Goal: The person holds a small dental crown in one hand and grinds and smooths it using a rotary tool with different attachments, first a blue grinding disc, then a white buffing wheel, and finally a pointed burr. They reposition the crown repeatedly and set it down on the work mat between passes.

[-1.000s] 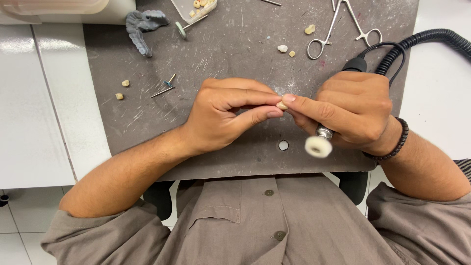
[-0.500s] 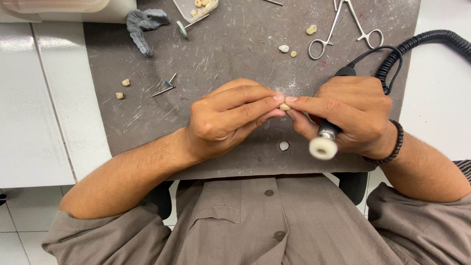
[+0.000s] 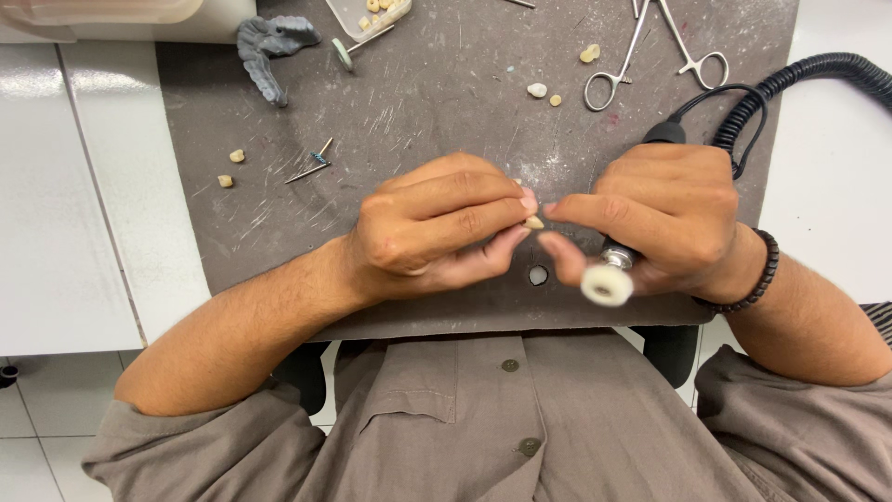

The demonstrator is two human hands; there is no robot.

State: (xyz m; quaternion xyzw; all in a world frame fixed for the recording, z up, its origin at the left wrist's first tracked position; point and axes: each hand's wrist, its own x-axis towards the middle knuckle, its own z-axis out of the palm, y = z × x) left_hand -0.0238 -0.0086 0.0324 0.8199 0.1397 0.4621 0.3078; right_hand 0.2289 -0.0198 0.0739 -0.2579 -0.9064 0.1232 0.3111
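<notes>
The scene is brightly and evenly lit from above, with no dim corners; the white counter [image 3: 65, 232] runs close to overexposed and carries soft glare patches along its upper left; the grey mat [image 3: 446, 102] is matte and gives no glare, so its scratches and dust read crisply; shadows are soft and short, pooling just beneath the left hand [image 3: 437, 228] and the right hand [image 3: 669, 223] and under the forearms; focus is sharp across the mat and knuckles; the white polishing wheel [image 3: 607, 285] looks slightly soft at its rim; straight counter seams bend slightly toward the frame edges, a mild wide-angle distortion.
</notes>
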